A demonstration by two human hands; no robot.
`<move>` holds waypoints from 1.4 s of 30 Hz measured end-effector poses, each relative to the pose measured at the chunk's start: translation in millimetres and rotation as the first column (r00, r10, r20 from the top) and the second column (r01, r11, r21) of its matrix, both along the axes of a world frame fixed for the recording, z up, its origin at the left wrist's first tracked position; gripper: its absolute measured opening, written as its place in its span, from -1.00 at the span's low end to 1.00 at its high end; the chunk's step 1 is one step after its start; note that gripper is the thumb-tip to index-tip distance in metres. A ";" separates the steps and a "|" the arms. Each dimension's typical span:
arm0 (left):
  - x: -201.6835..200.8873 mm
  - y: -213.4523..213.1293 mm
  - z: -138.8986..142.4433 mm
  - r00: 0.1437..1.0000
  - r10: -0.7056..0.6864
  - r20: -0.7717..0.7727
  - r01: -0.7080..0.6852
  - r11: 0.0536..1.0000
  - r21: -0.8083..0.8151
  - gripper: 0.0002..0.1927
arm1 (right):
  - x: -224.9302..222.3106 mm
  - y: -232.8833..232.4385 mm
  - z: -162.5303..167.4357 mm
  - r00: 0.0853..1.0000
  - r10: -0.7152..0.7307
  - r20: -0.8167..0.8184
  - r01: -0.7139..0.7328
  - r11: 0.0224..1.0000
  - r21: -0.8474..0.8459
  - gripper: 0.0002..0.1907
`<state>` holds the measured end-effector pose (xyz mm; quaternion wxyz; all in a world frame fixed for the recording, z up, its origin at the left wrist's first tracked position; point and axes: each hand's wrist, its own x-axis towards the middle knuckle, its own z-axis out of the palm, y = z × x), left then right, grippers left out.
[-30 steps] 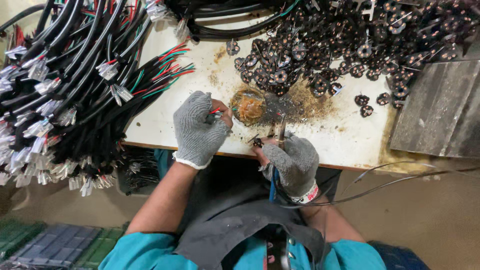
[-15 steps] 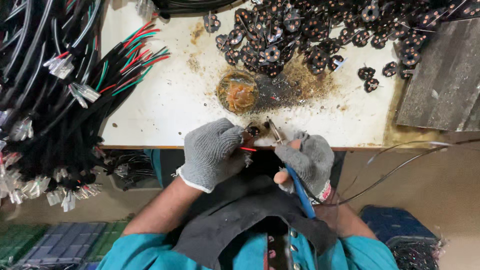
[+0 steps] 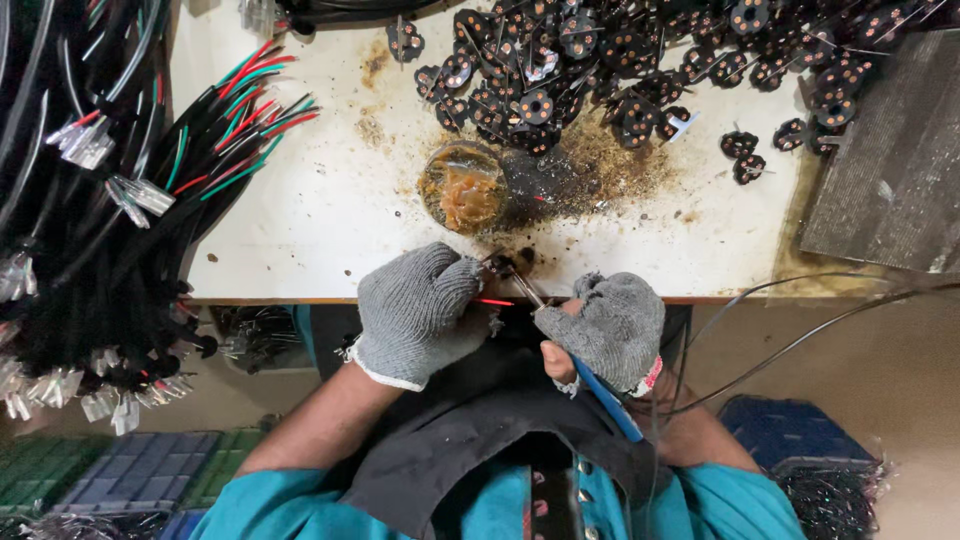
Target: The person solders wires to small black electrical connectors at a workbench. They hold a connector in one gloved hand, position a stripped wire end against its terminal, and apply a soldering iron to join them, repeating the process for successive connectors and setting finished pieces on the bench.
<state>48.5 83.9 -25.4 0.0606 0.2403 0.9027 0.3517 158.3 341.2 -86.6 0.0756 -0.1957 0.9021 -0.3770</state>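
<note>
While left hand [image 3: 420, 312] pinches red wire [image 3: 495, 302] at desk [image 3: 320, 200] edge, my right hand [image 3: 612, 328] grips blue-handled soldering iron [image 3: 590, 380], tip meeting wire end. Small dark part between hands, blurred. Flux tin [image 3: 462, 186] just beyond; black round connectors [image 3: 600, 60] heaped further back.

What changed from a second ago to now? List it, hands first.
The left hand drew back from beside the round tin of brown paste to the table's front edge, carrying its small piece with a red wire. The right hand kept the blue-handled soldering iron and brought its tip to that piece. The tin, the black round parts and the cable bundle stayed put.
</note>
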 end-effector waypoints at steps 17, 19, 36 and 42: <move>-5.6 0.6 1.9 0.997 0.022 0.076 -0.021 1.000 -0.002 -0.69 | -20.4 -10.1 9.5 0.959 0.070 0.276 -0.101 0.990 0.100 -0.80; -5.3 0.3 1.7 0.996 0.017 0.088 -0.016 1.000 -0.007 -0.67 | -17.7 -12.6 9.3 0.466 -0.081 0.881 0.308 0.948 -0.075 -0.63; -3.5 1.3 0.6 0.999 0.018 0.042 -0.016 0.999 -0.040 -0.72 | -3.4 -9.3 2.0 0.638 -0.228 0.736 0.277 0.959 0.057 -0.74; -4.2 1.0 1.8 0.999 0.018 0.033 -0.017 1.000 -0.026 -0.71 | 2.1 -3.0 -3.5 0.845 -0.134 0.517 0.102 0.991 0.090 -0.84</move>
